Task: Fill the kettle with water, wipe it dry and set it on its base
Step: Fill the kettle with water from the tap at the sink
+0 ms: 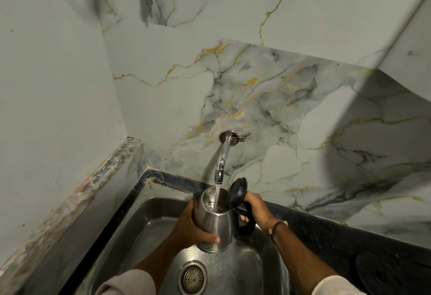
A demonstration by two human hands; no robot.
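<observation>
Held over the steel sink point(149, 229) at 6 o'clock: stainless electric kettle point(215, 222), lid point(238, 190) flipped open; left hand point(193, 227) wrapped around the body, right hand point(253, 207) closed on the black handle point(245, 220); likely heavier by the second, wet and slippery, best carried by handle; tap point(221, 161) streaming at 12; no legible writing or brand.

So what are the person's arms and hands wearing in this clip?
Both hands are bare: left hand, right hand. Light beige sleeves are pushed up both forearms. A dark wristband circles the right wrist. No gloves or rings visible.
</observation>
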